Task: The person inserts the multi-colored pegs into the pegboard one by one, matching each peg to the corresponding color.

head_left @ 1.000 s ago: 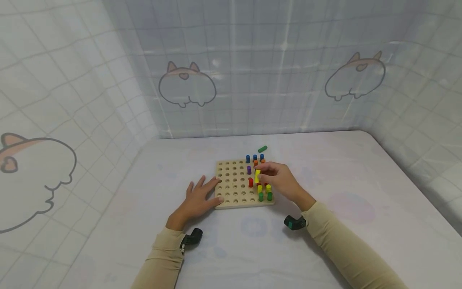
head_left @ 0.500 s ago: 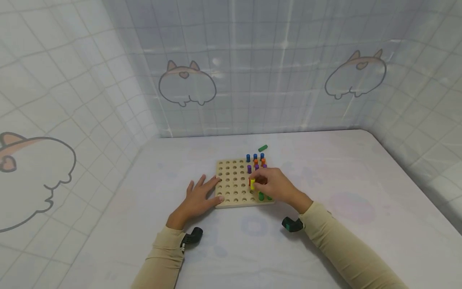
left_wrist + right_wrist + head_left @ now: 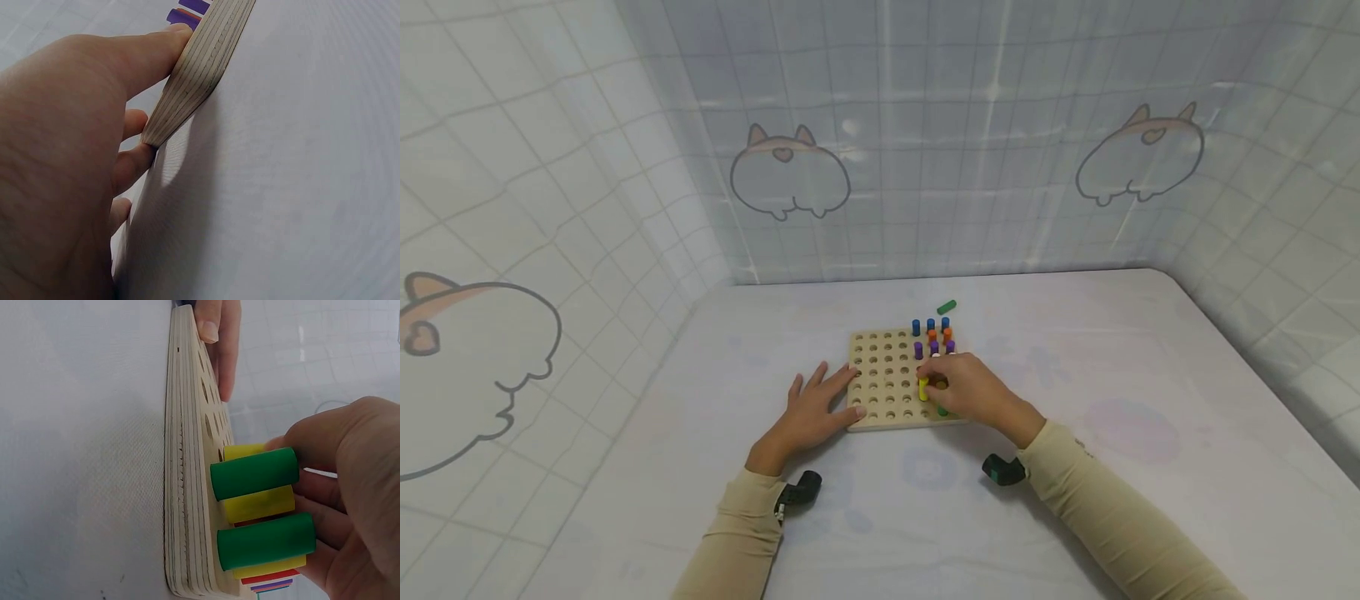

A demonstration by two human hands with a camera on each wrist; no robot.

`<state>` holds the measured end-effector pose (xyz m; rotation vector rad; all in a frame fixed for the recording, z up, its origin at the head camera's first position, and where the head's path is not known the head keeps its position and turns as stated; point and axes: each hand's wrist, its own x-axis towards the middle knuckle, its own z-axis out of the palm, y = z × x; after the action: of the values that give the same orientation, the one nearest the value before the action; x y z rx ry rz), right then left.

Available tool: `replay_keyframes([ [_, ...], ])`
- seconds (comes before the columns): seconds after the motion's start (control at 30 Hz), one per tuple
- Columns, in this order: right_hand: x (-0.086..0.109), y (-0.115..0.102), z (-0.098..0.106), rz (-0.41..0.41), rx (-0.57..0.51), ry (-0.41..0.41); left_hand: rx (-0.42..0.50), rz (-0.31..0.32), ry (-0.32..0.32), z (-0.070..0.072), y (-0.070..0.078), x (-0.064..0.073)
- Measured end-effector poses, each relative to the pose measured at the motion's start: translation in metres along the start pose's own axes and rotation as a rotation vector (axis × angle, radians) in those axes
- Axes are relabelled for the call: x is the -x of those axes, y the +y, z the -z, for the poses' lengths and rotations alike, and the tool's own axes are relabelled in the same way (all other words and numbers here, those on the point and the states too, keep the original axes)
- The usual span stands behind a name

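A square wooden pegboard (image 3: 880,423) lies flat, with upright coloured pegs on its right side. My right hand (image 3: 981,390) pinches a yellow peg (image 3: 923,389) between thumb and fingertips, upright at the board, left of the other yellow pegs; its foot appears at a hole. In the right wrist view, two green pegs (image 3: 256,474) stand in front, partly hiding the held peg (image 3: 240,451). My left hand (image 3: 808,417) rests at the board's left edge, fingers straight and spread, thumb (image 3: 156,56) on the rim. My right hand hides some pegs in the head view.
Blue pegs (image 3: 931,324), orange pegs (image 3: 947,334) and purple pegs (image 3: 918,351) stand at the board's far right. A loose green peg (image 3: 947,307) lies on the white tabletop (image 3: 760,333) behind the board. Patterned curtains (image 3: 940,167) surround the table.
My right hand has carried the yellow peg left and nearer to me, and lowered it to the board beside the yellow row. My left hand has stayed in place.
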<state>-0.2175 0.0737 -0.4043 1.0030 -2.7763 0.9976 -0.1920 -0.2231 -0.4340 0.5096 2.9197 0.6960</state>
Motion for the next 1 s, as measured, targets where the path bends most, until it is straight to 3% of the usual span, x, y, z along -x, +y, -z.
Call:
replay_keyframes([
  [0.47, -0.002, -0.001, 0.002, -0.033, 0.029, 0.014, 0.007, 0.009, 0.003, 0.001, 0.004, -0.001],
  [0.8, -0.001, 0.004, 0.005, 0.017, -0.022, 0.005, 0.022, 0.023, -0.009, 0.001, 0.005, -0.004],
  [1.0, -0.001, 0.006, 0.014, 0.032, -0.139, 0.037, 0.014, 0.031, -0.01, 0.002, 0.006, -0.004],
])
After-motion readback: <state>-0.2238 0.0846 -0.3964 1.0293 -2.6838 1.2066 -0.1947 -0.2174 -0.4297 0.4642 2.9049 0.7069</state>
